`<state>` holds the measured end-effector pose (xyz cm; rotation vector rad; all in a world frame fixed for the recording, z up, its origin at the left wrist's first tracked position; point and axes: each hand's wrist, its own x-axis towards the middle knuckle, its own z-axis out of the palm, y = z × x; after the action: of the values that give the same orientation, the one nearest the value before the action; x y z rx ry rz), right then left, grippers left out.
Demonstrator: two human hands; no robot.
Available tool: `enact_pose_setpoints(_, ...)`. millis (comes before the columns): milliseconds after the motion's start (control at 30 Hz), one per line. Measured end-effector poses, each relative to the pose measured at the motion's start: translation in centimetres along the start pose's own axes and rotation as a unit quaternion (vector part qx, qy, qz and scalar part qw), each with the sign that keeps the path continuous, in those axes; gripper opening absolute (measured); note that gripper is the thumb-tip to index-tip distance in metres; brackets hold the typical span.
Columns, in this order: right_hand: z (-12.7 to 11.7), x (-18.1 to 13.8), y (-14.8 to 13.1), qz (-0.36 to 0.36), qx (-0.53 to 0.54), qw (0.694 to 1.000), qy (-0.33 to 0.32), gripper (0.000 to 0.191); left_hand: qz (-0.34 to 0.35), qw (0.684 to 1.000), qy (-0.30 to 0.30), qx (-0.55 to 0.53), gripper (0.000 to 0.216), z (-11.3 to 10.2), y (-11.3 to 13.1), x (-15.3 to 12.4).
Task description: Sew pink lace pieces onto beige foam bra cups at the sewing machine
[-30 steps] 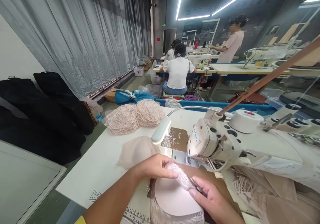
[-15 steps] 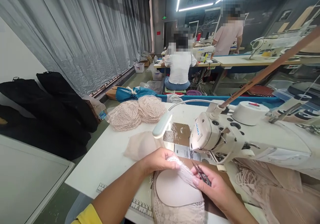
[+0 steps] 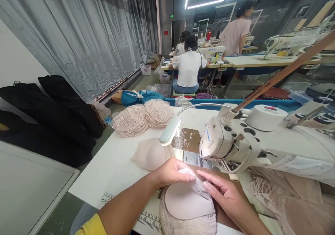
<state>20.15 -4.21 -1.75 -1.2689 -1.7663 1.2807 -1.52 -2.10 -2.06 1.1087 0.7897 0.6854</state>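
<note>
My left hand (image 3: pixel 175 172) is closed in a pinch on the lace upper edge of a beige bra cup (image 3: pixel 187 202). The smooth inside of this cup faces up, and patterned lace surrounds its lower rim. Close to the lace edge is my right hand (image 3: pixel 222 193), its fingers curled over small dark thread snips that are mostly hidden now. The thumb and forefinger lie by the lace. Beyond my hands stands a white sewing machine (image 3: pixel 222 140), its needle area just past the bra cup.
Stacked beige lace cups (image 3: pixel 131 119) sit at the table's back left, with another sheer beige cup piece (image 3: pixel 150 154) nearer. A lamp (image 3: pixel 170 132) hangs over the machine bed. More beige lace fabric (image 3: pixel 288 193) lies at right. Several people work at machines behind.
My right hand has turned and its fingers have stretched over the snips, which showed plainly before. My left hand and the lace edge have shifted slightly right and down.
</note>
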Motion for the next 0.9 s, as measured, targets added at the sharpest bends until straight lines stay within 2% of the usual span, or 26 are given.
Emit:
enact_pose_setpoints(233,0.6,-0.2,-0.6,0.031,0.036,0.998,-0.030,0.039,-0.011,1.000,0.000,0.022,0.042,0.6,0.3,0.0)
enact_pose_setpoints(467,1.3,-0.1,-1.2,0.036,0.056,0.998,-0.004,0.034,0.001,0.998,-0.008,0.059,0.043,1.1,0.6,0.1)
enact_pose_setpoints(567,1.4,-0.3,-0.9,0.062,0.092,0.993,0.046,0.039,0.025,0.988,-0.009,0.151,0.039,1.2,1.3,-0.5)
enact_pose_setpoints(667,1.2,-0.8,-0.2,0.069,0.010,0.990,0.120,0.041,0.088,0.942,0.056,0.320,0.035,0.7,2.6,-1.3)
enact_pose_setpoints(733,1.1,-1.1,0.3,0.006,-0.115,0.983,0.145,0.036,0.128,0.897,0.142,0.399,0.032,-0.1,3.6,-1.6)
enact_pose_setpoints(767,1.1,-1.3,0.4,-0.050,-0.175,0.974,0.133,0.033,0.132,0.874,0.191,0.427,0.028,-0.7,4.1,-1.5)
enact_pose_setpoints(833,1.5,-1.4,0.2,-0.176,-0.262,0.948,0.041,0.038,0.101,0.835,0.272,0.468,0.022,-2.1,4.6,-1.2)
enact_pose_setpoints(900,2.0,-1.4,-0.3,-0.253,-0.320,0.909,-0.087,0.039,0.049,0.819,0.305,0.484,0.038,-3.6,4.7,-0.7)
